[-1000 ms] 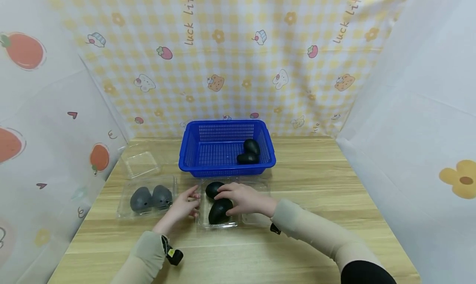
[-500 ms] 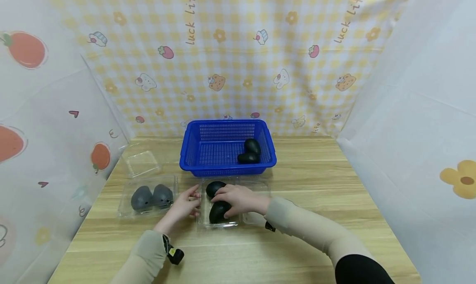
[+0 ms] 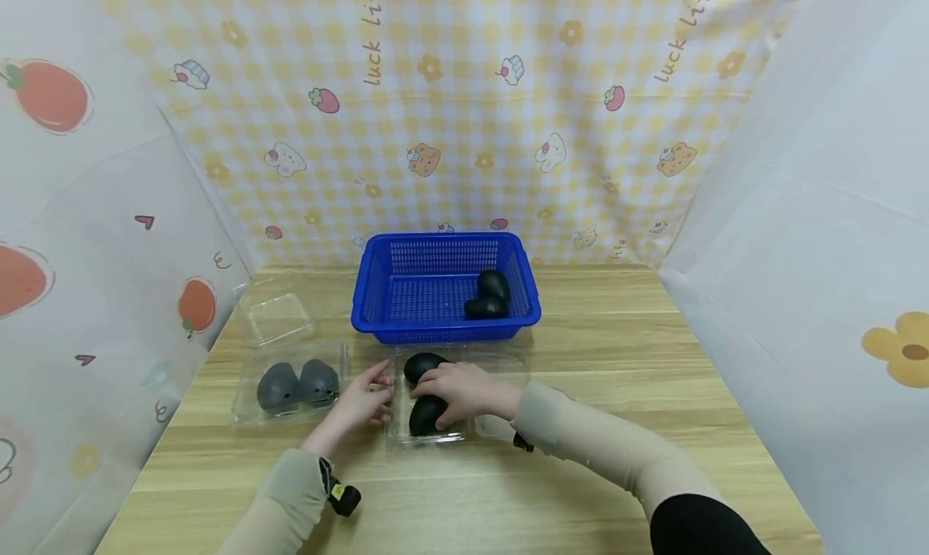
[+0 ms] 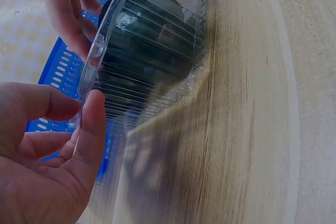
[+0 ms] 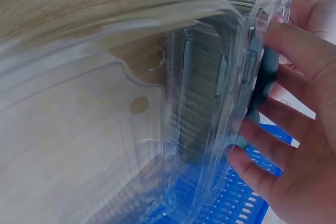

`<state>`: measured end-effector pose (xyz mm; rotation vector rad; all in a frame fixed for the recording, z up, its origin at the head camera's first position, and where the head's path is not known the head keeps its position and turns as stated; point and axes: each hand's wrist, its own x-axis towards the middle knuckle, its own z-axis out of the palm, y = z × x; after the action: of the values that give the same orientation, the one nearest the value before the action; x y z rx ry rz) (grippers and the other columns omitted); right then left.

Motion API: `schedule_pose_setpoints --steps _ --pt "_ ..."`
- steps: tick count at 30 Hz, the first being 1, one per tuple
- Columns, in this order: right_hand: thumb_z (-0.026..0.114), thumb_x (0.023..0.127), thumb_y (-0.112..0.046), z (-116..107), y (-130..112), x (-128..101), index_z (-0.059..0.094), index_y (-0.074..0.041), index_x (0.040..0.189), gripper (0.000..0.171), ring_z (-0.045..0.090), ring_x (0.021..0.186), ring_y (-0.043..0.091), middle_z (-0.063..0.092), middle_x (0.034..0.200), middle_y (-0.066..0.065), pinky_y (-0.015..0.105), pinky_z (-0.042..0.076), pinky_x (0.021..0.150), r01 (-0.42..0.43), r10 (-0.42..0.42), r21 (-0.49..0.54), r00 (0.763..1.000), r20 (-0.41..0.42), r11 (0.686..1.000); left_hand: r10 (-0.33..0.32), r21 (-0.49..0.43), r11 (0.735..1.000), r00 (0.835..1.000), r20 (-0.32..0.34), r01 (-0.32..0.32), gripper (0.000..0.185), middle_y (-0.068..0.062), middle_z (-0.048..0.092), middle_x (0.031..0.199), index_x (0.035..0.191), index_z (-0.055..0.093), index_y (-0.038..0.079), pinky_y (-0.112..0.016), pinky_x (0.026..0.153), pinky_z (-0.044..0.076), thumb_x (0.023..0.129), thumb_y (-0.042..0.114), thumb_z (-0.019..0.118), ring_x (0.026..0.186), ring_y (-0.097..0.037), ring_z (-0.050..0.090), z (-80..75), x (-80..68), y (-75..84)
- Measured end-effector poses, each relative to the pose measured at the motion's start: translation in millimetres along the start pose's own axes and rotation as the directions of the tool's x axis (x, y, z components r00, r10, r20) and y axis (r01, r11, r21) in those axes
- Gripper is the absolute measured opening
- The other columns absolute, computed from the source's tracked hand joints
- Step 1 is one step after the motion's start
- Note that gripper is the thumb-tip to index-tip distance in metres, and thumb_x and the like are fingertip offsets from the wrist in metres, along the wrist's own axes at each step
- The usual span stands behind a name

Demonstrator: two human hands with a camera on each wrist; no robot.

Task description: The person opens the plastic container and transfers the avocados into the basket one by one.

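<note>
Two dark avocados lie in a clear plastic clamshell box (image 3: 395, 434) at the middle of the table, its lid folded out to the right. My left hand (image 3: 363, 398) pinches the box's left rim between thumb and fingers, seen closely in the left wrist view. Reaching in from the right, my right hand (image 3: 464, 390) holds the nearer avocado (image 3: 424, 418), thumb on its near side and fingers over its top. Beyond those fingers rests the farther avocado (image 3: 423, 367). Ribbed plastic partly veils the fruit in both wrist views.
A blue basket (image 3: 363, 297) behind the box holds two more avocados (image 3: 488, 305). On the left, another clear clamshell (image 3: 243, 410) contains two grey, egg-shaped objects (image 3: 278, 387), its lid (image 3: 279, 321) laid open behind. Patterned cloth stands behind and white sheets at both sides.
My right hand has shifted slightly left and closer over the nearer avocado. The left hand stays at the box's rim, and the basket and left clamshell stay in place.
</note>
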<state>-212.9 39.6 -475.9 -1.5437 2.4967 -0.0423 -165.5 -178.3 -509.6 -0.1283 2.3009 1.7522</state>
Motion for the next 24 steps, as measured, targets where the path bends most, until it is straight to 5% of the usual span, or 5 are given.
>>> schedule_pose_setpoints --steps 24 --pt "0.08 0.08 -0.03 10.4 -1.9 4.6 0.058 -0.024 0.135 0.06 0.054 0.117 0.012 0.053 0.135 -0.003 0.026 0.046 0.095 0.004 -0.01 0.113 0.999 0.049 0.994 -0.009 0.004 1.0 1.0 -0.004 0.009 0.064 -0.023 0.049 0.116 0.149 0.029 -0.004 -0.037 0.055 0.056 0.088 -0.008 0.05 0.067 -0.02 0.057 0.5 -4.0 4.7"
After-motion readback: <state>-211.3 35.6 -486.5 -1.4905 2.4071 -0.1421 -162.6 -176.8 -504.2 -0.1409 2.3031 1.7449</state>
